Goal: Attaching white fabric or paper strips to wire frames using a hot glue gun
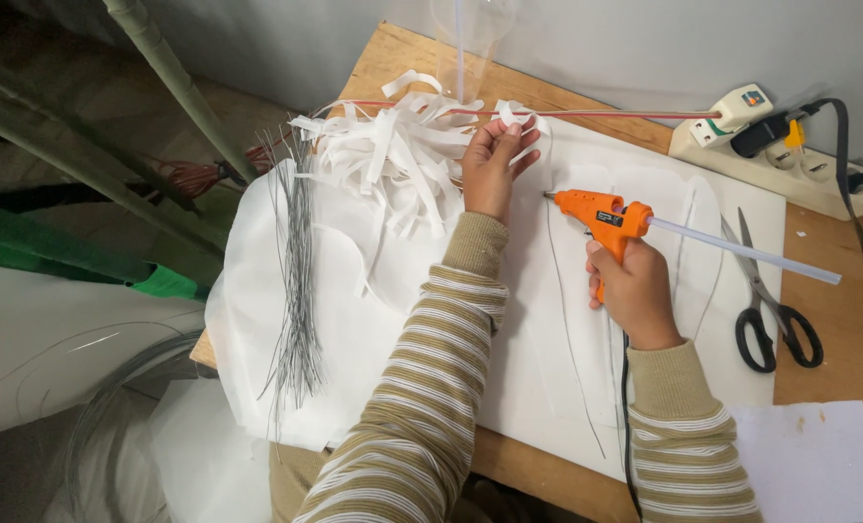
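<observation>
My right hand (635, 289) grips an orange glue gun (605, 219) by its handle, nozzle pointing left, with a clear glue stick (741, 249) poking out of its back. My left hand (492, 163) pinches a white paper strip (518, 114) at the edge of a heap of white strips (393, 145). Both hands hover over a white sheet (547, 320) laid on the wooden table (828, 320). A thin wire (562, 310) lies on the sheet between my hands.
A bundle of thin grey wires (296, 281) lies at the left of the sheet. Black-handled scissors (770, 310) rest to the right. A power strip (789, 155) with plugs sits at the back right. A red-white rod (596, 113) runs along the back. White paper (818, 465) lies front right.
</observation>
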